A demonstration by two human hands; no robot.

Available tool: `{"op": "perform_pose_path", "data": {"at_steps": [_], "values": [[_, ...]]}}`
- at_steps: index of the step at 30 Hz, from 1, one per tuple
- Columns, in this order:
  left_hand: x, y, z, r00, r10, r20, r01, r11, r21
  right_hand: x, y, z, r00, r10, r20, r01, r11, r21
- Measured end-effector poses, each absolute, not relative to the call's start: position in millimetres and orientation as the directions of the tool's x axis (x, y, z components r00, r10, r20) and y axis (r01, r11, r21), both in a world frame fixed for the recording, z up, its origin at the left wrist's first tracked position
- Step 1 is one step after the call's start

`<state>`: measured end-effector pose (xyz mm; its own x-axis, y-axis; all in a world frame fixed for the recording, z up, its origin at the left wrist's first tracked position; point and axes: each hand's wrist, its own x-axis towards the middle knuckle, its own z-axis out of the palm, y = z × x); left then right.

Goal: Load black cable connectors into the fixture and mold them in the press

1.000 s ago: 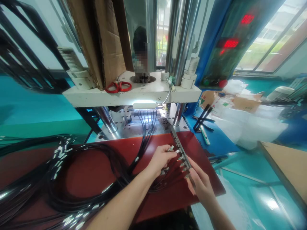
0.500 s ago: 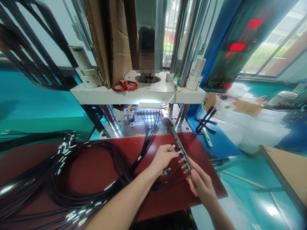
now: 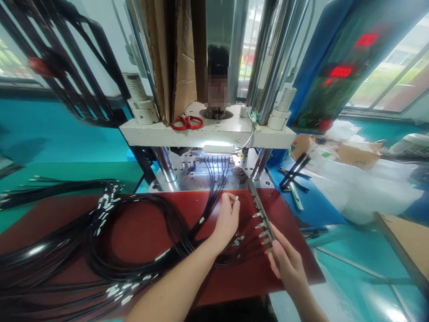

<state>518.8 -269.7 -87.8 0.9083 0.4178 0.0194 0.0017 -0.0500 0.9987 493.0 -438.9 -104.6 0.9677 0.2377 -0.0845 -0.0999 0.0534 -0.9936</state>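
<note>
Head view: a narrow metal bar (image 3: 264, 219) lies slantwise on the red mat (image 3: 140, 223), its near end touching the right hand (image 3: 288, 264), whose fingers curl loosely about it. 4 small metal plug tips stick out from the bar's left side. Just beside it, the left hand (image 3: 228, 219) pinches 1 metal plug tip (image 3: 236, 199) between thumb and fingertips. Black cables (image 3: 100, 250) coil across the mat toward the press (image 3: 208, 134), where red scissors (image 3: 186, 122) rest.

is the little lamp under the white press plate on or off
On. The lamp glows bright white under the white plate and lights the cable ends plugged into the metal block just below it.
</note>
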Motion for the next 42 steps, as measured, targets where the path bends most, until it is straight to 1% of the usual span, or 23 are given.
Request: {"op": "perform_pose_path", "data": {"at_steps": [1, 3, 5, 7, 9, 12, 15, 18, 20, 27, 29, 31, 33, 34, 36, 38, 40, 42], "values": [[518, -270, -87, 0.902, 0.426, 0.074, -0.027, -0.115, 0.993, 492, -438, -102, 0.971, 0.217, -0.1, -0.116, 0.063, -0.991], [516, -271, -87, 0.916, 0.367, 0.162, -0.075, -0.24, 0.968, 490, -436, -98, 0.974, 0.194, -0.12, -0.137, 0.076, -0.988], [516, -273, -86, 0.948, 0.288, 0.135, -0.056, -0.265, 0.963, 490, -436, -96, 0.972, 0.202, -0.124, -0.141, 0.076, -0.987], [516, -274, -86, 0.973, 0.228, 0.046, 0.001, -0.202, 0.979, 490, -437, -95, 0.967, 0.229, -0.108, -0.128, 0.071, -0.989], [518, -274, -85, 0.98, 0.187, -0.074, 0.089, -0.075, 0.993, 492, -439, -96, 0.962, 0.256, -0.096, -0.118, 0.072, -0.99], [519, -274, -81, 0.961, 0.135, -0.239, 0.227, 0.101, 0.969, 493, -441, -96, 0.952, 0.292, -0.09, -0.111, 0.057, -0.992], [520, -270, -77, 0.953, 0.092, -0.288, 0.266, 0.195, 0.944, 494, -441, -96, 0.943, 0.324, -0.07, -0.085, 0.032, -0.996], [520, -266, -75, 0.953, 0.069, -0.296, 0.274, 0.223, 0.935, 494, -441, -97, 0.939, 0.339, -0.052, -0.06, 0.015, -0.998], [520, -265, -76, 0.956, 0.076, -0.284, 0.265, 0.198, 0.944, 494, -441, -98, 0.943, 0.33, -0.053, -0.054, -0.007, -0.999], [520, -267, -90, 0.978, 0.198, -0.07, 0.067, 0.022, 0.998, 495, -440, -96, 0.941, 0.338, -0.003, 0.03, -0.09, -0.995], [520, -266, -90, 0.977, 0.203, -0.062, 0.06, 0.015, 0.998, 496, -438, -96, 0.94, 0.342, 0.016, 0.059, -0.116, -0.991], [519, -264, -87, 0.98, 0.159, -0.122, 0.112, 0.07, 0.991, 496, -437, -96, 0.943, 0.332, 0.011, 0.049, -0.104, -0.993], [519, -260, -82, 0.979, 0.108, -0.171, 0.154, 0.149, 0.977, 497, -437, -97, 0.955, 0.296, -0.029, -0.01, -0.064, -0.998], [519, -257, -79, 0.978, 0.111, -0.176, 0.153, 0.188, 0.97, 497, -438, -98, 0.958, 0.28, -0.058, -0.047, -0.045, -0.998], [520, -250, -74, 0.968, 0.183, -0.171, 0.118, 0.271, 0.955, 497, -440, -100, 0.96, 0.26, -0.108, -0.105, -0.023, -0.994], [520, -246, -71, 0.949, 0.25, -0.194, 0.087, 0.382, 0.92, 498, -442, -101, 0.957, 0.26, -0.128, -0.129, -0.016, -0.992], [520, -246, -71, 0.94, 0.23, -0.253, 0.105, 0.51, 0.854, 498, -444, -102, 0.956, 0.262, -0.129, -0.132, -0.006, -0.991], [520, -249, -72, 0.931, 0.182, -0.315, 0.153, 0.59, 0.793, 499, -444, -103, 0.953, 0.276, -0.122, -0.129, 0.009, -0.992]]}}
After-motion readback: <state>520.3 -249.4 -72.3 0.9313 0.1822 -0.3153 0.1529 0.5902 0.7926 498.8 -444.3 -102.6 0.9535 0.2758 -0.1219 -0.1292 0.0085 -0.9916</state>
